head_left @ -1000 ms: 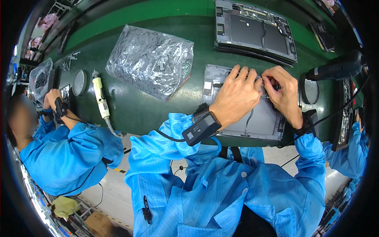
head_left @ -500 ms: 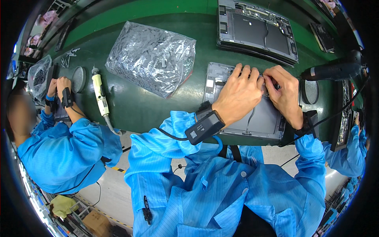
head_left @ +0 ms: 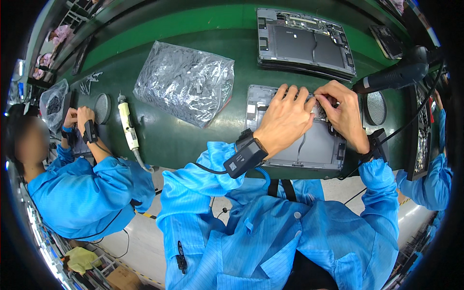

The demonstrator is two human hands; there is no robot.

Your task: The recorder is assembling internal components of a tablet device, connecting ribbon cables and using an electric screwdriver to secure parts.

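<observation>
An opened grey tablet or laptop chassis (head_left: 319, 145) with a dark cable down its lower half lies on the green bench in front of me. My left hand (head_left: 285, 118) rests across its upper part, fingers stretched and slightly apart. My right hand (head_left: 344, 113) is at the chassis' upper right corner, its thumb and forefinger pinched together. Whatever sits between those fingertips is hidden or too small to name. Both hands cover much of the chassis' upper parts.
Behind the chassis stands a stack of similar opened devices (head_left: 309, 46). A clear bag of small grey pieces (head_left: 183, 82) lies left, beside a pale electric screwdriver (head_left: 127, 123). To the right are a black handheld tool (head_left: 394, 75) and a round mesh-topped part (head_left: 376, 108). A co-worker (head_left: 92, 188) sits left.
The view has shifted slightly, so the bench items sit lower in it. Both hands stay at the chassis' upper part, with the right thumb and forefinger still pinched.
</observation>
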